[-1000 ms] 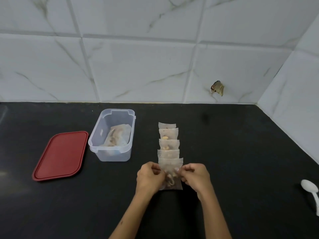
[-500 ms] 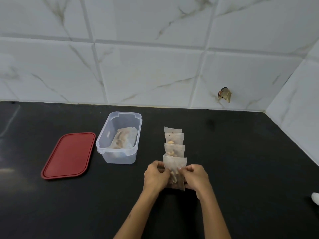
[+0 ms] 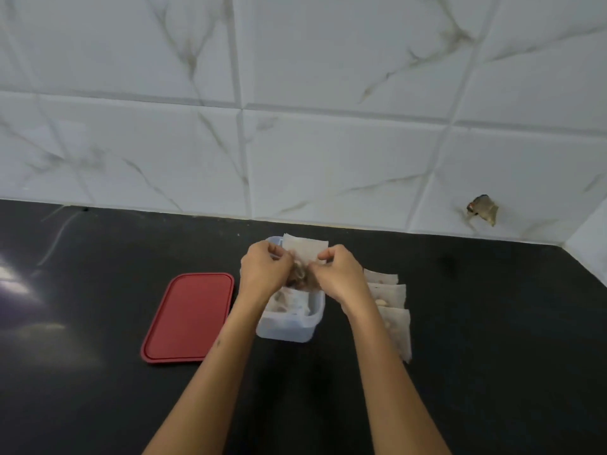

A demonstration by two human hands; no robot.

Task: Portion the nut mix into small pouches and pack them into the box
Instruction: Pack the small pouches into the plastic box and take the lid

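Both forearms are extended forward from the near edge of the view and are angled inward, so that the hands meet above the clear plastic box (image 3: 285, 328). A filled pouch (image 3: 305, 254) is held between them: its left edge is pinched by the curled fingers and thumb of the left hand (image 3: 265, 269), its right edge by those of the right hand (image 3: 338, 274), with the knuckles turned upward. The pouch is kept upright over the far half of the box, its pale top edge showing above the fingertips. Beneath the grip, another pouch (image 3: 294, 300) is seen lying inside the box. Just right of the right wrist, a row of filled pouches (image 3: 392, 310) is laid overlapping on the black counter (image 3: 492, 356). Left of the left forearm, the red lid (image 3: 190, 318) is laid flat beside the box. Beyond the grip, the marbled white tile wall (image 3: 328, 142) is seen.
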